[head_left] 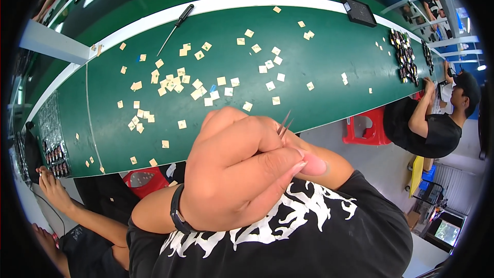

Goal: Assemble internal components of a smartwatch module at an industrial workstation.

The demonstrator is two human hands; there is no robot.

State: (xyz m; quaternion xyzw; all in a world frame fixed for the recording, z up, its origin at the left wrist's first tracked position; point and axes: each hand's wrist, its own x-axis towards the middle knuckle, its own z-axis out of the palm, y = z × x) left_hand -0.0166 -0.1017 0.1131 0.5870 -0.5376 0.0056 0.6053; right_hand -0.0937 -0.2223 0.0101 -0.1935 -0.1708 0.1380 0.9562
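My left hand (pixel 231 170), with a dark band at its wrist, fills the middle of the view, close in front of my chest. Its thumb and fingers are pinched together around metal tweezers (pixel 284 125), whose two slim points stick up past the curled index finger, slightly apart. My right forearm (pixel 332 162) comes in from the right and passes behind the left hand, which hides most of the right hand and its fingers. Beyond both hands, many small cream paper squares (pixel 221 81) lie scattered over the green tabletop (pixel 329 46).
A screwdriver (pixel 177 27) with a black handle lies at the far left. A black tray (pixel 359 12) stands by the far edge. Dark small parts (pixel 404 56) are gathered at the right, near a seated person (pixel 429 123). Red stools (pixel 368 126) stand below. Another person's hand (pixel 54 188) is at left.
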